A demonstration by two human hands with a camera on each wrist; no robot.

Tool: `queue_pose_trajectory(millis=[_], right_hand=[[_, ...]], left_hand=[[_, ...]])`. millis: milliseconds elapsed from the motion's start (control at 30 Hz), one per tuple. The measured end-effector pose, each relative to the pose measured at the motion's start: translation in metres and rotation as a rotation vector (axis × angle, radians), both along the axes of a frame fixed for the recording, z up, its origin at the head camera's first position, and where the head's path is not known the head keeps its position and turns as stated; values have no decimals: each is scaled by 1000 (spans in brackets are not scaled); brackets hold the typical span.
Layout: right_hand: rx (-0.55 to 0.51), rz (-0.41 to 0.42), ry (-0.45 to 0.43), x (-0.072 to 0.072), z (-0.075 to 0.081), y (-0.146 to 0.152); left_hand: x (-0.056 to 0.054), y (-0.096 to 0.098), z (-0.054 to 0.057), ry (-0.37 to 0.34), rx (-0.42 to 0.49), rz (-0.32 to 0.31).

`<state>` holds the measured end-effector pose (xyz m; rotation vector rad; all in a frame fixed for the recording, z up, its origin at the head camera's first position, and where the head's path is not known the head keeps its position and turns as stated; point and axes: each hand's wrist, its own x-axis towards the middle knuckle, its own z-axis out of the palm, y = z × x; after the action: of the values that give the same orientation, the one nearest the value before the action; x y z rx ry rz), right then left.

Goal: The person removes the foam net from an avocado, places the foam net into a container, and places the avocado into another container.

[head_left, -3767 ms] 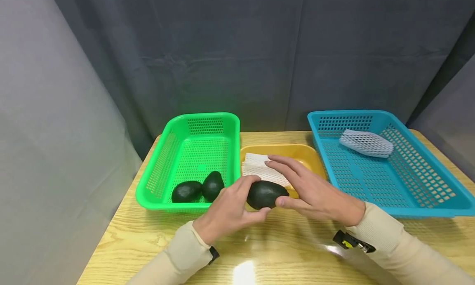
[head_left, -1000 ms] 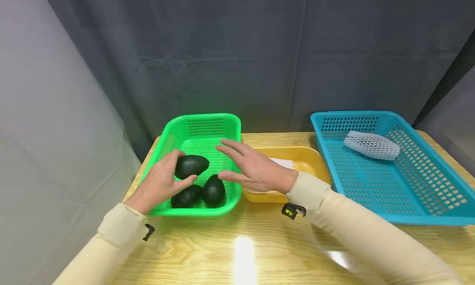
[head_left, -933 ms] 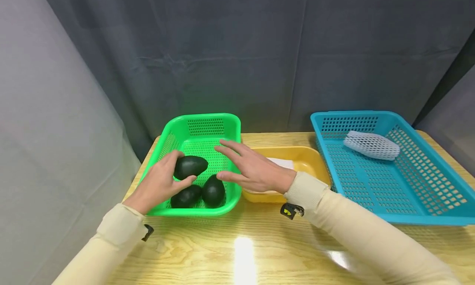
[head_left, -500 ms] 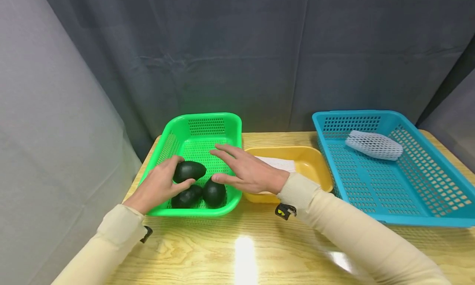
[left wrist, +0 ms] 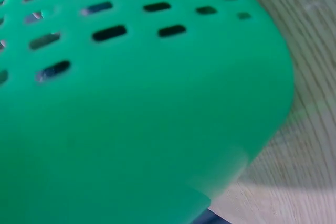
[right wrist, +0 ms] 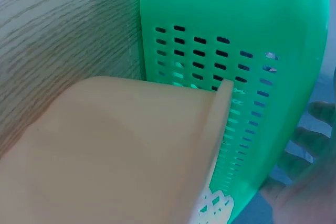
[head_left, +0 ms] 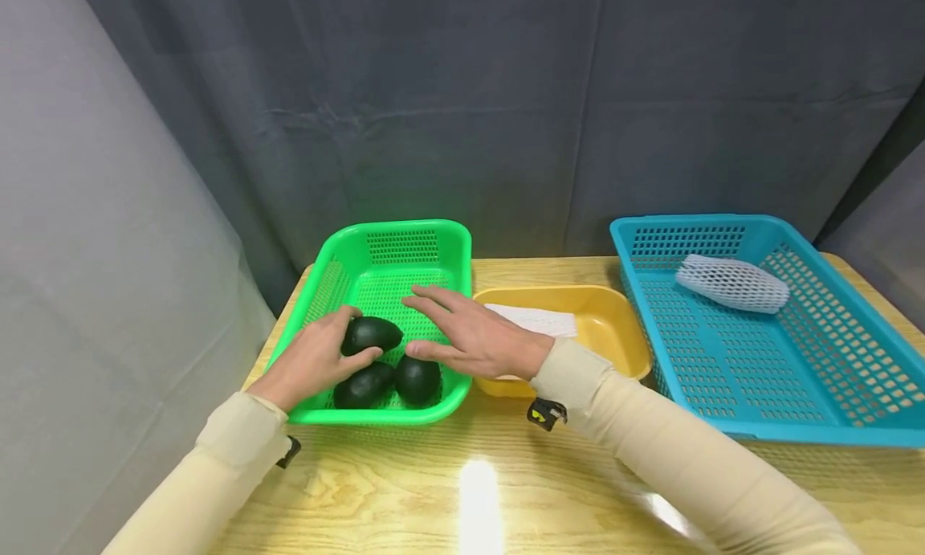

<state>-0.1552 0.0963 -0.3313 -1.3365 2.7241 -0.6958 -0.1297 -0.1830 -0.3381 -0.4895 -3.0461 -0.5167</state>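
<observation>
In the head view my left hand (head_left: 315,357) holds a dark avocado (head_left: 372,335) between thumb and fingers, low inside the green basket (head_left: 457,254). Just in front of it lie a second avocado (head_left: 364,385) and a third avocado (head_left: 417,380) on the basket floor. My right hand (head_left: 473,336) reaches over the basket's right rim, fingers spread and holding nothing; its thumb tip is above the third avocado. The left wrist view has only the basket's outer wall (left wrist: 157,108). At the right edge of the right wrist view, part of the right hand shows beside the basket.
A yellow tray (head_left: 614,330) with white foam netting (head_left: 538,320) stands between the baskets, partly under my right hand. At right, a blue basket (head_left: 701,346) holds an object in a white foam net sleeve (head_left: 733,283). A dark curtain (head_left: 462,121) hangs behind the table.
From between both hands over the yellow tray, the avocado has moved left into the green basket in my left hand, then lower. My right hand has followed leftward over the basket rim.
</observation>
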Motion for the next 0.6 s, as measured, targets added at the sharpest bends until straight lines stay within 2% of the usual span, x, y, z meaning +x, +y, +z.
queue_pose_trajectory(millis=[600], right_hand=[[24, 11, 54, 0, -6, -6]], left_hand=[[-6, 0, -7, -65, -74, -95]])
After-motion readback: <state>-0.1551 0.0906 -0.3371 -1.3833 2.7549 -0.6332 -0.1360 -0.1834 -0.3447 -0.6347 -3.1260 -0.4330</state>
